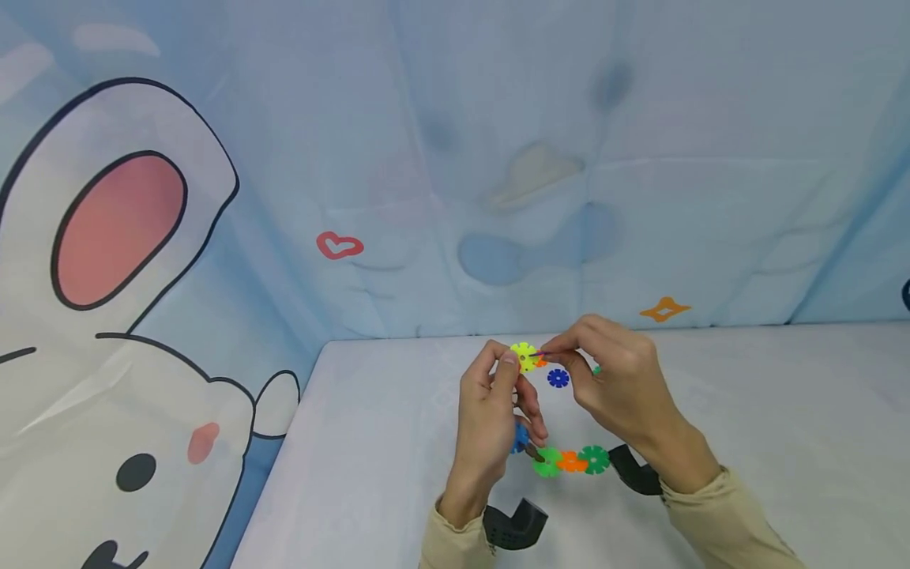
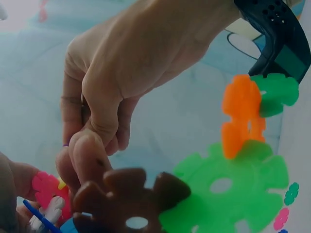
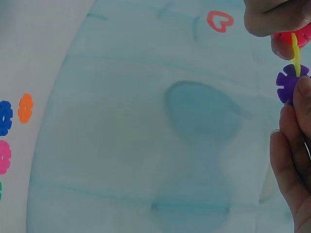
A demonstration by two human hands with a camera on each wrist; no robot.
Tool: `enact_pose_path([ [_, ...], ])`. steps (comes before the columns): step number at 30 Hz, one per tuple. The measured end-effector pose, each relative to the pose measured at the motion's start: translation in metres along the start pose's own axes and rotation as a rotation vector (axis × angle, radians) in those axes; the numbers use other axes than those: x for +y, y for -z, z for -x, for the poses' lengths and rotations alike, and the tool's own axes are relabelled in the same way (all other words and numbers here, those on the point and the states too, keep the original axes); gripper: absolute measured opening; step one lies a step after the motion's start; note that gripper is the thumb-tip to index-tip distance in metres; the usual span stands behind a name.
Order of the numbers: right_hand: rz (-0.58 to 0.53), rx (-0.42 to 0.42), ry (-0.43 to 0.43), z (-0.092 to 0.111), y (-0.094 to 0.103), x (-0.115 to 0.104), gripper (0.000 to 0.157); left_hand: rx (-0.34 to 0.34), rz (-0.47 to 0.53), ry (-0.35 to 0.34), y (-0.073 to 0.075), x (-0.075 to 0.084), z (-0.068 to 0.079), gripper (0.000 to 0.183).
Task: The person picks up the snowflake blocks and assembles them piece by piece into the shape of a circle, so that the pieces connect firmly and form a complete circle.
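My left hand grips a chain of slotted flower-shaped plastic discs near its top end. There a yellow disc faces up in the head view and stands edge-on to a pink-red disc in the right wrist view. My right hand pinches a purple disc between thumb and fingers, its rim right at the yellow disc's edge. Below the left hand, the chain runs through a blue disc, a brown disc, a light green disc, an orange disc and a dark green disc.
Loose discs lie on the white table beyond the hands, among them a dark blue one, an orange one and a pink one. A blue printed cloth hangs behind the table. Black wrist mounts stick out by both sleeves.
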State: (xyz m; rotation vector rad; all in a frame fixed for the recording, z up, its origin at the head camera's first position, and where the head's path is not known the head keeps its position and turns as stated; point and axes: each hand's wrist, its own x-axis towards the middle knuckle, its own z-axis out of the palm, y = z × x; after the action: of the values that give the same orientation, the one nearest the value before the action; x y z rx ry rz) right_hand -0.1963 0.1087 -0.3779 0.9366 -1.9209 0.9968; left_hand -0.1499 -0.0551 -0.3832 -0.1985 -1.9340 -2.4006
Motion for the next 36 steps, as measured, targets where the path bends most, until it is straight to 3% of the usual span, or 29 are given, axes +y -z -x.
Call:
enact_pose_path([
  [7, -0.118, -0.036, -0.038, 0.002, -0.004, 0.005, 0.030, -0.038, -0.006, 0.053, 0.015, -0.003, -0.006, 0.026],
  [12, -0.198, -0.129, -0.058, 0.004, -0.004, 0.014, 0.041, 0.026, 0.021, 0.087, 0.021, -0.007, -0.011, 0.028],
  [16, -0.128, -0.198, -0.151, 0.010, -0.005, 0.029, 0.047, 0.106, 0.079, 0.093, 0.022, -0.010, -0.014, 0.031],
  [19, -0.014, -0.332, -0.310, 0.020, -0.011, 0.046, 0.046, 0.168, 0.110, 0.082, 0.025, -0.012, -0.015, 0.032],
  [22, 0.098, -0.554, -0.445, 0.036, -0.022, 0.063, 0.055, 0.195, 0.110, 0.076, 0.027, -0.013, -0.016, 0.032],
  [25, 0.162, -0.742, -0.475, 0.053, -0.036, 0.074, 0.062, 0.179, 0.109, 0.095, 0.028, -0.013, -0.015, 0.033],
  [28, 0.150, -0.823, -0.461, 0.065, -0.046, 0.078, 0.061, 0.147, 0.125, 0.113, 0.027, -0.014, -0.014, 0.032],
  [32, 0.112, -0.870, -0.486, 0.069, -0.051, 0.078, 0.051, 0.132, 0.150, 0.121, 0.027, -0.015, -0.014, 0.029],
  [36, 0.099, -0.794, -0.498, 0.067, -0.052, 0.078, 0.032, 0.127, 0.174, 0.121, 0.028, -0.015, -0.014, 0.028],
])
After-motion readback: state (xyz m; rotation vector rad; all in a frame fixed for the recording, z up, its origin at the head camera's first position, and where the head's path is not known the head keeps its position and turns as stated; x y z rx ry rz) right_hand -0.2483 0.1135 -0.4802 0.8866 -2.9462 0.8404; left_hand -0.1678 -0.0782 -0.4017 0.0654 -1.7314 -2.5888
